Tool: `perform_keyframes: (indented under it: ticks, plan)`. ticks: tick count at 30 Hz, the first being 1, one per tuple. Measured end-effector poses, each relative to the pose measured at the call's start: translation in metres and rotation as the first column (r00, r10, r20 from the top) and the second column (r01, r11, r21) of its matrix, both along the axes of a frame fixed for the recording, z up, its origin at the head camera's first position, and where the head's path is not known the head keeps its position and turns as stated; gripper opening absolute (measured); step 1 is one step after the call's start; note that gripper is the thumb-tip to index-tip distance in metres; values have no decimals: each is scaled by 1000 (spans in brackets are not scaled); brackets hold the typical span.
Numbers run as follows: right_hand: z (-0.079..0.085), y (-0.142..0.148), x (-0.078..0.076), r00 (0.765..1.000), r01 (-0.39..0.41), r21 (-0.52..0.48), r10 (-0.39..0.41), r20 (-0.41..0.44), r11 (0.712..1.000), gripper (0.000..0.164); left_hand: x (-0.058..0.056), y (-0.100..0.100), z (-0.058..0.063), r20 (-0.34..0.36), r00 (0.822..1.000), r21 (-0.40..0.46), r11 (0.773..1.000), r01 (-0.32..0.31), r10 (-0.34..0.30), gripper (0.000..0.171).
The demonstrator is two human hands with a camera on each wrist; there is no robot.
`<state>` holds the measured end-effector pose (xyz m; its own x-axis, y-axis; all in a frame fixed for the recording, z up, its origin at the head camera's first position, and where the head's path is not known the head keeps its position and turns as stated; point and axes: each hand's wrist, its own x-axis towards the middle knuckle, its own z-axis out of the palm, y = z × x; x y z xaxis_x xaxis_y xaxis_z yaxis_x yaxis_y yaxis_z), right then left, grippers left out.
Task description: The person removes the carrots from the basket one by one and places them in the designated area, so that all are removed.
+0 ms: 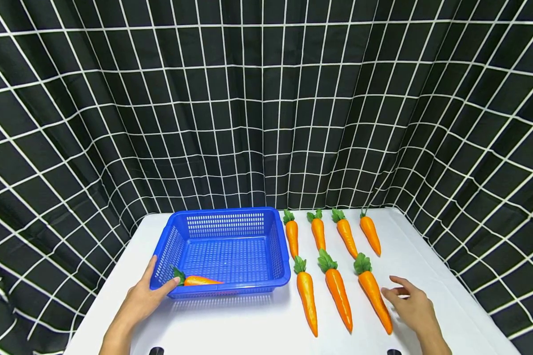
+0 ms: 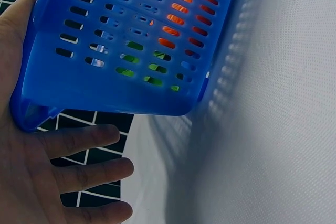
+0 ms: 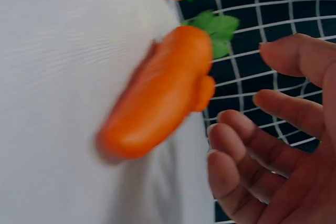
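Note:
My left hand (image 1: 139,298) holds the front left corner of a blue plastic basket (image 1: 224,285), thumb over the front rim and index finger along the left side. In the left wrist view, three straight fingers (image 2: 94,174) extend below the corner, apart from it. One carrot (image 1: 200,280) with a leafy top lies inside against the front wall, partly hidden by it. My right hand (image 1: 413,308) hovers just right of a carrot (image 1: 375,301), fingers loosely bent and holding nothing. That carrot (image 3: 163,98) appears blurred beside the hand in the right wrist view.
Two more carrots, a middle one (image 1: 338,298) and a yellower one (image 1: 308,301), share the front row. Several carrots form a back row, the rightmost carrot (image 1: 370,234) standing apart. A white table (image 1: 231,328) bears everything. Black curtains (image 1: 248,113) with white grid lines enclose it.

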<state>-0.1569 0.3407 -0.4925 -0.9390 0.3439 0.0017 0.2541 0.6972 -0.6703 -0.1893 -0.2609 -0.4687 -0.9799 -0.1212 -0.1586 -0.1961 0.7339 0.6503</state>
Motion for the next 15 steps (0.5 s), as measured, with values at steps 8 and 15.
perform_keyframes:
  ticks: [8,15]
  plan:
    - [26,-12,8,971,46,-198,-90,-220,979,47,0,-1,0,4,1000,6,1000,3,-3,110]
    - [51,-25,14,949,-29,-362,-87,-302,932,47,-2,-1,0,6,1000,7,1000,4,-4,110]
